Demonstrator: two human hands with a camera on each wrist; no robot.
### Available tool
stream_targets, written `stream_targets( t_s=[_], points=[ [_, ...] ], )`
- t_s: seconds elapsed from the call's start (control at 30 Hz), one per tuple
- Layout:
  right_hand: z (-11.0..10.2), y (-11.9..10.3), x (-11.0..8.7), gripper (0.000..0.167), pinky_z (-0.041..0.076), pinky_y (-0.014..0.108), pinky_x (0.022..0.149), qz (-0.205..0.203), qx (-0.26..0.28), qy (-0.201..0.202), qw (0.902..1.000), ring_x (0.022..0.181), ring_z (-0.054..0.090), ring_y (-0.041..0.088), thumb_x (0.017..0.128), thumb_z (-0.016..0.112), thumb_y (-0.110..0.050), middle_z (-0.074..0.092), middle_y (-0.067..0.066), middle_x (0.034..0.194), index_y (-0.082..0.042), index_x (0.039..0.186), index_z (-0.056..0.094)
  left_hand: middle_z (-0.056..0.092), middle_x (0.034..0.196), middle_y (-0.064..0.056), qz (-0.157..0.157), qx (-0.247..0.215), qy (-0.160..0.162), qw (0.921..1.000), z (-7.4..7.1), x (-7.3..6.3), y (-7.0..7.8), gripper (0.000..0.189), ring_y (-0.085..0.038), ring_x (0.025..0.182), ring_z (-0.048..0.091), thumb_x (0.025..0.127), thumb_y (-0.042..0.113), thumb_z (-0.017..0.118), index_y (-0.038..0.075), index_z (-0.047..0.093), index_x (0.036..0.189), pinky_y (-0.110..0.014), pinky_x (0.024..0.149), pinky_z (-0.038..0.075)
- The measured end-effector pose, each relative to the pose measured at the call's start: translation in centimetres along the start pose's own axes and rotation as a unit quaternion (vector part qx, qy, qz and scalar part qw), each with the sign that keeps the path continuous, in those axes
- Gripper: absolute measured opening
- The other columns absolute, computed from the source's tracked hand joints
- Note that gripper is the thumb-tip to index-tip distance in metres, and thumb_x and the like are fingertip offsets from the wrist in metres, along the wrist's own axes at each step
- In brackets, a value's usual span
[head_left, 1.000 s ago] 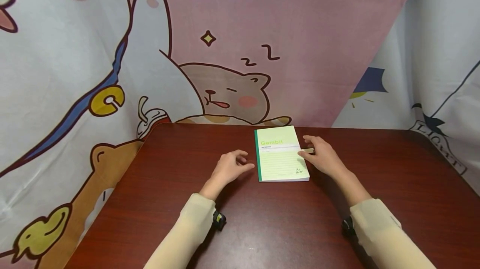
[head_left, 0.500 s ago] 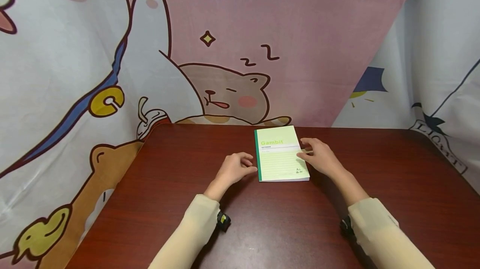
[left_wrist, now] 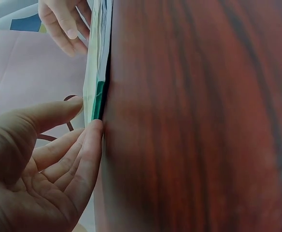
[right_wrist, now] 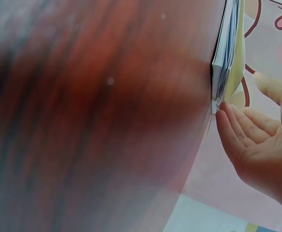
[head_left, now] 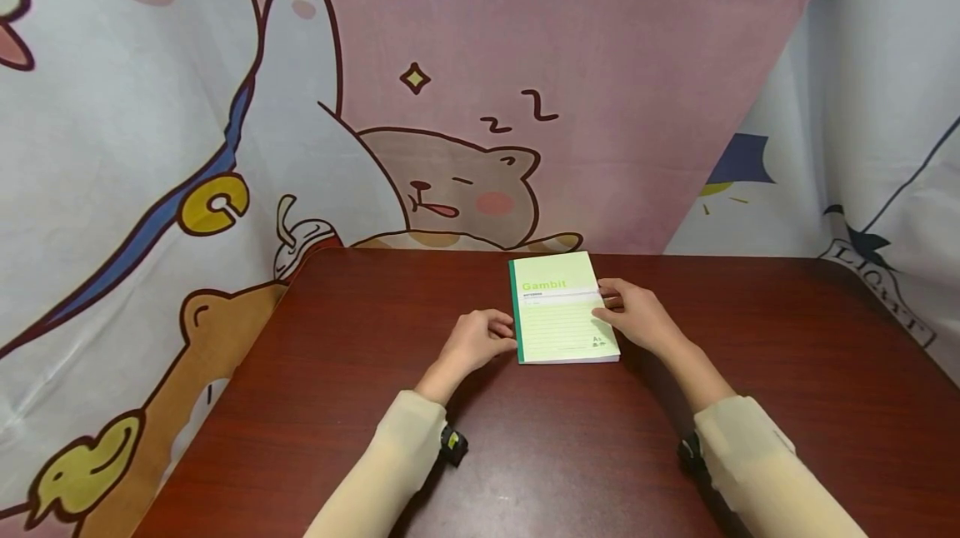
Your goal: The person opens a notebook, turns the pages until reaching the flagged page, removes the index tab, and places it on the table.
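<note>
A pale yellow-green notebook [head_left: 561,317] with a green spine lies closed on the table, "Gambit" printed on its cover. Beside the spine is my left hand [head_left: 474,340]. In the left wrist view its fingertips meet the green spine [left_wrist: 98,96] low down, and the thumb stays straight near the cover's edge. My right hand [head_left: 639,318] is at the opposite, page side. The right wrist view has its relaxed fingers against the lower corner of the page edges [right_wrist: 221,72], while the thumb is raised apart from the cover.
The dark red-brown wooden table [head_left: 570,455] spreads around the notebook. Behind and to the left hangs a cloth [head_left: 622,88] with cartoon animals, close to the table's far edge. Black wrist cameras sit at both cuffs.
My left hand has moved right, up to the notebook's spine. My right hand has shifted slightly left against the page side. The notebook has stayed in place.
</note>
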State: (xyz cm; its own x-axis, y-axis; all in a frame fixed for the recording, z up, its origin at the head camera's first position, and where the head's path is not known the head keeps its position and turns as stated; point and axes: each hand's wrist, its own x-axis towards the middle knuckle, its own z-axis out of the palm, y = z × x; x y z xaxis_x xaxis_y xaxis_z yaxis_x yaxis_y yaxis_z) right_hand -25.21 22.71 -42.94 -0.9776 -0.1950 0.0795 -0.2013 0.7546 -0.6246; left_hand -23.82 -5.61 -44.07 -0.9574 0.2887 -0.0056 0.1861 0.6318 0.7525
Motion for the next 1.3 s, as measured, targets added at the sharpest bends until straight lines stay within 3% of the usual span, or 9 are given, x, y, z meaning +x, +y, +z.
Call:
stream_targets(
  t_s=[0.43,0.9,1.3],
  points=[
    [0.20,0.10,0.04,0.056,0.054,0.050,0.092,0.005,0.017,0.004,0.9998,0.118,0.062,0.042,0.095,0.067,-0.014,0.058,0.029,0.134,0.007,0.142,0.046,0.075,0.104,-0.009,-0.006,-0.020,-0.006,0.9998,0.10,-0.20,0.24,0.033,-0.015,0.079,0.069,0.088,0.016,0.077,0.004,0.070,0.118,-0.023,0.061,0.052],
    [0.19,-0.15,-0.15,0.053,0.054,0.050,0.092,0.007,0.024,0.014,0.9996,0.117,0.062,0.043,0.095,0.066,-0.012,0.059,0.030,0.132,0.007,0.140,0.047,0.075,0.109,-0.010,0.013,-0.017,-0.007,0.9997,0.19,-0.23,0.23,0.030,-0.023,0.094,0.070,0.090,0.015,0.074,0.006,0.069,0.119,-0.033,0.079,0.057],
    [0.11,-0.38,-0.31,0.050,0.052,0.052,0.095,0.004,0.022,0.019,0.9996,0.118,0.062,0.042,0.095,0.067,-0.013,0.059,0.029,0.133,0.006,0.138,0.049,0.075,0.103,-0.007,0.014,-0.010,0.001,0.9998,0.22,0.19,0.12,0.029,-0.021,0.092,0.071,0.090,0.014,0.075,0.006,0.070,0.117,-0.033,0.080,0.057]
  ],
)
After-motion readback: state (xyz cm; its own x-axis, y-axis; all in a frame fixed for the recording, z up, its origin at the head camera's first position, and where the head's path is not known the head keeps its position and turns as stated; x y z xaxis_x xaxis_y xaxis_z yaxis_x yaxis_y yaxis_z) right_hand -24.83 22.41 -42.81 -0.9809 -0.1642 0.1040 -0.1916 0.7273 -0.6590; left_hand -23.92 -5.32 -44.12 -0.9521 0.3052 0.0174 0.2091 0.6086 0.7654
